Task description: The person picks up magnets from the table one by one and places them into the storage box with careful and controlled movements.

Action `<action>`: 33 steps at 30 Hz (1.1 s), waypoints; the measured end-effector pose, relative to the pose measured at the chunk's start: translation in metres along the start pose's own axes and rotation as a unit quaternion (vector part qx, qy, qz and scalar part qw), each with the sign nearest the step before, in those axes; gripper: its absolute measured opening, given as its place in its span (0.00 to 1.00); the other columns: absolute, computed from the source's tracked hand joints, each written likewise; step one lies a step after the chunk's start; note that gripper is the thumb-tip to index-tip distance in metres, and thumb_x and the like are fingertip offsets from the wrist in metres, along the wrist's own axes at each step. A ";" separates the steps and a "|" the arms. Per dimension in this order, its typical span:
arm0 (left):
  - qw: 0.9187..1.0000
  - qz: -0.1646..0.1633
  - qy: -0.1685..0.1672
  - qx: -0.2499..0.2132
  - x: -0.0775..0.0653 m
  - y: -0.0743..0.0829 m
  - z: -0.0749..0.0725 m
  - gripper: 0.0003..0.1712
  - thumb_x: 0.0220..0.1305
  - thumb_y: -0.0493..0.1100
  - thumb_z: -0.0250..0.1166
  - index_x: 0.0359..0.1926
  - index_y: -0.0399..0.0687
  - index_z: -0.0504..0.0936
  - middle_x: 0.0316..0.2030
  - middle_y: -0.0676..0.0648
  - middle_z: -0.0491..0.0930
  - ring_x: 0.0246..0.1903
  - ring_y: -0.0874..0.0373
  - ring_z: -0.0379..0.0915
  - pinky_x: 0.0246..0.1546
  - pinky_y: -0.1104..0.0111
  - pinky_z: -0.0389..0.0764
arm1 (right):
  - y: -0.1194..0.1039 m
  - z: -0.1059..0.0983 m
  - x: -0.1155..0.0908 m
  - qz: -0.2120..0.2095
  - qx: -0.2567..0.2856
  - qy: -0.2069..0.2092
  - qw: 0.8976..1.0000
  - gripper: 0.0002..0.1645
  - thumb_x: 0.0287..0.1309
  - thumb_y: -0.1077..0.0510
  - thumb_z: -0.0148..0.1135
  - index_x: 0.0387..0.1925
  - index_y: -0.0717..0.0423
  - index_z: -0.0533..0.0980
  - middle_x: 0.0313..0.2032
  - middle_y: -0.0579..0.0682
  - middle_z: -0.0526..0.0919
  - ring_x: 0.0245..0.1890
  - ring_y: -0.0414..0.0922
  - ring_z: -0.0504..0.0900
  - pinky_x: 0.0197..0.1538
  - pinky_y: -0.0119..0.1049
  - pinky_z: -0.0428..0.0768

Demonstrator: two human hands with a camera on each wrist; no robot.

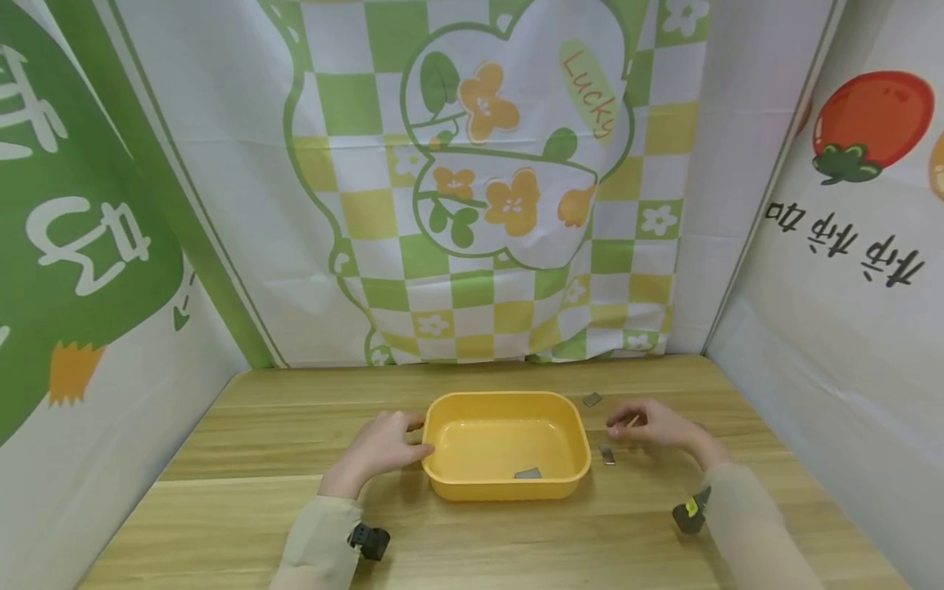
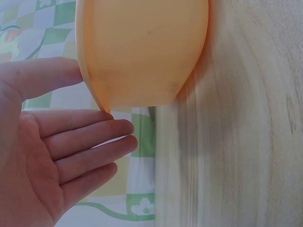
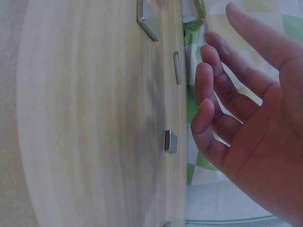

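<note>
Yellow rectangular plastic tray (image 1: 509, 491) toward far edge of wood-grain table (image 1: 221, 508); left hand (image 1: 381, 447) touches it, fingers straight. Right hand (image 1: 659, 425) (empty, loose) by silvery metal pieces (image 1: 608, 456). Bump could skid tray.

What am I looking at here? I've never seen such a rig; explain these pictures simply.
There is no robot: a person works bare-handed. The wide picture comes from a camera worn on the head, looking forward and down; the other two come from a left-wrist camera and a right-wrist camera. On the wooden table stands a yellow tray with a flat grey piece in it; small metallic pieces lie to its right. The left hand touches the tray's left end. The right hand is near those pieces, fingers slightly bent, with nothing visible in its grasp.
</note>
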State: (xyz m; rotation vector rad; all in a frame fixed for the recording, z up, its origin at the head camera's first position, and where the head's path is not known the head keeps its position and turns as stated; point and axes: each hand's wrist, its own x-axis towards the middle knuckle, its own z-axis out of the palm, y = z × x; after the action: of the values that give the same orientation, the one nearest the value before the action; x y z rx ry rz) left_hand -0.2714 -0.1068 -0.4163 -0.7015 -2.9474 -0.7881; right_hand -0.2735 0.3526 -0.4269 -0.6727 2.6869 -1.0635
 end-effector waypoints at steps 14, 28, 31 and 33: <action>1.000 0.000 -0.001 -0.001 0.000 0.000 0.000 0.26 0.55 0.49 0.69 0.53 0.41 0.80 0.49 0.40 0.82 0.51 0.44 0.78 0.51 0.50 0.77 | 0.010 0.008 -0.003 0.040 0.017 -0.014 0.999 0.23 0.58 0.52 0.64 0.49 0.65 0.76 0.42 0.54 0.83 0.36 0.44 0.80 0.38 0.38 0.82; 1.000 0.003 -0.001 -0.005 0.000 -0.002 -0.001 0.26 0.56 0.50 0.69 0.54 0.43 0.80 0.50 0.40 0.82 0.51 0.44 0.78 0.51 0.50 0.77 | 0.015 0.015 -0.005 0.024 0.004 -0.030 0.999 0.21 0.57 0.53 0.65 0.48 0.62 0.76 0.44 0.54 0.81 0.43 0.44 0.77 0.43 0.30 0.77; 1.000 0.006 -0.001 -0.007 0.000 -0.002 0.000 0.26 0.55 0.49 0.69 0.54 0.44 0.80 0.50 0.40 0.82 0.51 0.44 0.78 0.51 0.49 0.77 | 0.015 0.016 -0.005 0.022 -0.001 -0.029 0.999 0.21 0.57 0.53 0.65 0.48 0.63 0.76 0.43 0.54 0.81 0.42 0.44 0.78 0.44 0.29 0.77; 1.000 0.006 0.000 -0.008 0.000 -0.002 0.000 0.26 0.55 0.49 0.69 0.54 0.44 0.80 0.50 0.41 0.82 0.51 0.44 0.78 0.51 0.49 0.78 | 0.015 0.017 -0.004 0.024 -0.010 -0.028 0.999 0.21 0.56 0.53 0.65 0.48 0.62 0.77 0.43 0.53 0.81 0.42 0.43 0.78 0.44 0.28 0.76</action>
State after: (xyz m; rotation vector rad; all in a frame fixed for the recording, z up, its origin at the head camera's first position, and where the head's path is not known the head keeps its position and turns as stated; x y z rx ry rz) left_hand -0.2721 -0.1089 -0.4174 -0.7204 -2.9375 -0.8108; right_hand -0.2695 0.3537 -0.4494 -0.6285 2.6560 -0.9925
